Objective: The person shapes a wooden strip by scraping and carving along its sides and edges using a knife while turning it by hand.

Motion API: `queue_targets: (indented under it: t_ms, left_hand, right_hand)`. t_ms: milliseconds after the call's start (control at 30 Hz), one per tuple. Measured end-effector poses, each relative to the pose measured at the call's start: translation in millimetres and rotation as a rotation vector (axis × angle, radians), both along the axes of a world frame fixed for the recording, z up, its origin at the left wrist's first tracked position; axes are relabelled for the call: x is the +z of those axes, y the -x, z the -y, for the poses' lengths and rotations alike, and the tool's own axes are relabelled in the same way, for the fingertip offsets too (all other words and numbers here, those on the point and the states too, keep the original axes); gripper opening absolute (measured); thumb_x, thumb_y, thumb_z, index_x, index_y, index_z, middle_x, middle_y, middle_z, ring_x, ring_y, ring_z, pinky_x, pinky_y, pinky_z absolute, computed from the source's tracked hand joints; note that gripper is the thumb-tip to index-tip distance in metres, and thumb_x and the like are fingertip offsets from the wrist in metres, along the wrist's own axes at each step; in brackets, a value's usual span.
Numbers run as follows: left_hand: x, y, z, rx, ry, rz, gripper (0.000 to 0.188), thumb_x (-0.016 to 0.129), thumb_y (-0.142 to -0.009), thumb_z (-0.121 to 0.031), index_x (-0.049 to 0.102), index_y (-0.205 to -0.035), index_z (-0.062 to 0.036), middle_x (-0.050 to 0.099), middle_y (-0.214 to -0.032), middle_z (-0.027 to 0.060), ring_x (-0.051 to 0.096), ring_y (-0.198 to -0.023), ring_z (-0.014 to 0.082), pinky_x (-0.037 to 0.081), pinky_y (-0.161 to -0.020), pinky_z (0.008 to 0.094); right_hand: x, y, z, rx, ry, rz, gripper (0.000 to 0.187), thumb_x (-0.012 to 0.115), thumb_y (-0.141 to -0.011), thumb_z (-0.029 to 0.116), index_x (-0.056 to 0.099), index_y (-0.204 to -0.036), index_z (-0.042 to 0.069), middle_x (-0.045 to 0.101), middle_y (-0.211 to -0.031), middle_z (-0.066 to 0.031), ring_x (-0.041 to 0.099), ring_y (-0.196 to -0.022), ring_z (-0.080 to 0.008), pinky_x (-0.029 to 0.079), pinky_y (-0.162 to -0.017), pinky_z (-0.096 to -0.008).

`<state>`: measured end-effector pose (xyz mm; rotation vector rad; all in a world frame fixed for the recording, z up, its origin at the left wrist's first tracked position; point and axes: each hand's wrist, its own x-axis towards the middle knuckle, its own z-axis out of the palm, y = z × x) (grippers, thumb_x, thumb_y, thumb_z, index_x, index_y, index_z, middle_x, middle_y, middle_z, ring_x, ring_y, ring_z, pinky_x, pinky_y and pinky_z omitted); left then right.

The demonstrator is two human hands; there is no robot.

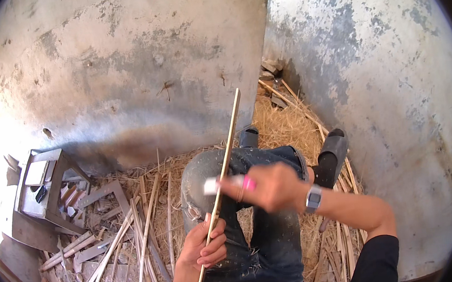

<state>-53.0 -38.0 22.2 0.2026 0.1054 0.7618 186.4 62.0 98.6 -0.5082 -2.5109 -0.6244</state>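
Observation:
A long, thin pale strip point(231, 135), wood or bamboo, runs slantwise up from the lower edge across my lap. My left hand point(206, 244) is wrapped round its lower part, thumb lying along it. Higher up, my right hand point(276, 186) is closed at the strip and blurred by motion, its front finger reaching across it. White and pink wraps point(248, 183) show around that finger. Whether the right hand also holds a small tool is hidden. A square-faced watch point(313, 198) is on my right wrist. My dusty jeans point(202, 173) lie beneath both hands.
A low stool point(50, 182) with small items stands at the left. Loose wooden strips point(147, 224) cover the floor beside my left leg. Straw-like shavings point(284, 122) fill the corner between two worn walls point(362, 84). A dark slipper point(336, 146) is on my right foot.

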Motion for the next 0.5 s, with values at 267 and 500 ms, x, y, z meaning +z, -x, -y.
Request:
queue_targets:
  t_ms: [267, 500]
  left_hand:
    - [-3.4, 0.6, 8.2, -0.033, 0.022, 0.07, 0.048, 0.029, -0.114, -0.049, 0.042, -0.085, -0.0132, 0.036, -0.048, -0.0036, 0.033, -0.032, 0.0088, 0.029, -0.031, 0.0239]
    - [3.4, -1.5, 7.8, -0.027, 0.038, 0.01, 0.049, 0.028, -0.114, -0.049, 0.042, -0.084, -0.0126, 0.035, -0.047, -0.0033, 0.033, -0.032, 0.0082, 0.029, -0.031, 0.0235]
  right_hand:
    - [15.4, -24.5, -47.2, -0.159, 0.076, -0.065, 0.062, 0.057, -0.092, 0.01, 0.056, -0.152, 0.023, 0.052, -0.064, -0.0008, 0.053, -0.048, -0.0154, 0.046, -0.039, -0.0328]
    - [39.3, -51.6, -91.3, -0.223, 0.087, -0.255, 0.057, 0.056, -0.097, 0.011, 0.058, -0.15, 0.03, 0.042, -0.062, 0.0019, 0.05, -0.047, -0.0127, 0.044, -0.039, -0.0307]
